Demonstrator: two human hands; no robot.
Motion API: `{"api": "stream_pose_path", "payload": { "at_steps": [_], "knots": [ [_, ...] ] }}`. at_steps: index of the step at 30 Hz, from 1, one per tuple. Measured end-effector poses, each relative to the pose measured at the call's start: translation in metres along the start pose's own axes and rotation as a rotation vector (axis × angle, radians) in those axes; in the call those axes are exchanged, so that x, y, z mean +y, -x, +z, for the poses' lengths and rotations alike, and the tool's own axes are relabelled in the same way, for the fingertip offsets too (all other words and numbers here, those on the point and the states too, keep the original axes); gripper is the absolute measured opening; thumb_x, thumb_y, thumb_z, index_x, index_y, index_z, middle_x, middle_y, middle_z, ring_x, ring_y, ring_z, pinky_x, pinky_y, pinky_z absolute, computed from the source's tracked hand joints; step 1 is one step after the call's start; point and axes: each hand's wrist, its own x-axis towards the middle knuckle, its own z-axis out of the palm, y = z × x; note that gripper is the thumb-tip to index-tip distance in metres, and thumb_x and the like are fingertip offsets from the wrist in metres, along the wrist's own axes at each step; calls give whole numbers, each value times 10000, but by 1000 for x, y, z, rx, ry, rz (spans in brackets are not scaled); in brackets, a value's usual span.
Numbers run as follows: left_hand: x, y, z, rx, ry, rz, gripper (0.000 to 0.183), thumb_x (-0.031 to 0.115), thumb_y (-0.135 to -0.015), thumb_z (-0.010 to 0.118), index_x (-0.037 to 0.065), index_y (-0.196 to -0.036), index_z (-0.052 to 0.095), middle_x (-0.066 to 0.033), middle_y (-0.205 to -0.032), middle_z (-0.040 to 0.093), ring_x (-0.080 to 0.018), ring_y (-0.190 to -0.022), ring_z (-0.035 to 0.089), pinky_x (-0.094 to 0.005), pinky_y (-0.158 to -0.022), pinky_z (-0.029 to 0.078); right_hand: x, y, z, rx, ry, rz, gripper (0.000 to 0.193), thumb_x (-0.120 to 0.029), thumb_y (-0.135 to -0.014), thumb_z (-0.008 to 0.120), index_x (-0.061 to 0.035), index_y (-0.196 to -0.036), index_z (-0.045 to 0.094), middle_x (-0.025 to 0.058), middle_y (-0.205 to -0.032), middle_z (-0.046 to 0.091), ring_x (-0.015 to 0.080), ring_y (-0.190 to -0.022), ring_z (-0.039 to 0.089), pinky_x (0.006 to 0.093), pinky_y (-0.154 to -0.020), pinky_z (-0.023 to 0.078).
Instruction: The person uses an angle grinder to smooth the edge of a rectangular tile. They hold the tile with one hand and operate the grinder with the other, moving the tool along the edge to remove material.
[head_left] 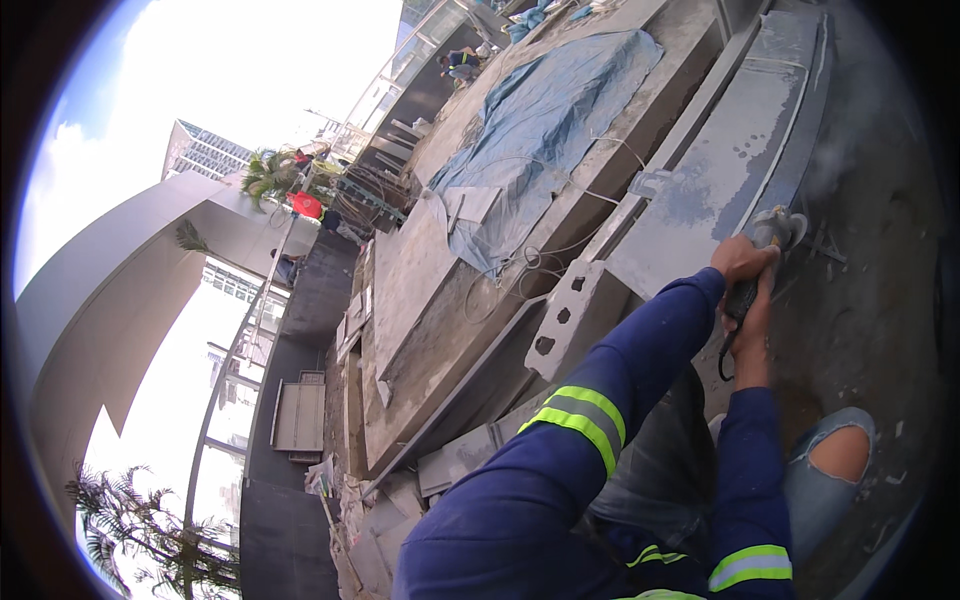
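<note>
A long grey stone slab (720,170), dusty and streaked, runs along the concrete deck (430,270), with a blue tarpaulin (545,120) spread beyond it and loose cables looping between. At the slab's near edge sits an angle grinder (770,240), its disc against the stone and dust rising there. The left hand (742,260) is wrapped over the grinder's body near the head; the right hand (752,325) is closed round its dark rear handle, cord hanging below. Such a tool is likely stiff, fairly heavy and prone to kick, so a two-handed hold on body and handle suits it.
</note>
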Motion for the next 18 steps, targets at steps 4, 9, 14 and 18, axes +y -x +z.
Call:
{"api": "stream_pose_path", "payload": {
  "at_steps": [4,9,14,18],
  "knots": [
    [0,42,-6,-30,109,110,869,629,-883,729,-137,-1292,709,-328,-1189,759,-427,-1131,755,-453,-1007,562,9,37,13,76,34,-32,660,-737,-1094,447,-116,-1112,671,15,-784,675,127,-525,637,248,-352,312],
    [18,89,-26,-30,416,285,930,579,-898,742,-139,-1464,576,-293,-1370,686,-353,-1246,686,-430,-1062,518,-3,65,35,154,165,-256,659,-631,-1135,464,-30,-1307,670,85,-953,734,153,-766,725,283,-534,472],
    [14,130,-38,29,884,412,800,492,-965,756,-100,-1470,573,-196,-1284,693,-240,-1168,656,-367,-1021,514,-14,78,51,38,566,-673,682,-542,-1123,572,69,-1421,610,173,-1147,765,275,-1023,757,396,-809,579],
    [-17,157,-36,104,1133,454,615,472,-1018,783,-4,-1373,623,-86,-1113,689,-153,-1042,644,-317,-923,526,-21,102,57,-36,1004,-756,636,-525,-1076,648,52,-1340,627,262,-1115,772,443,-1038,758,501,-845,578]
  ]
}}
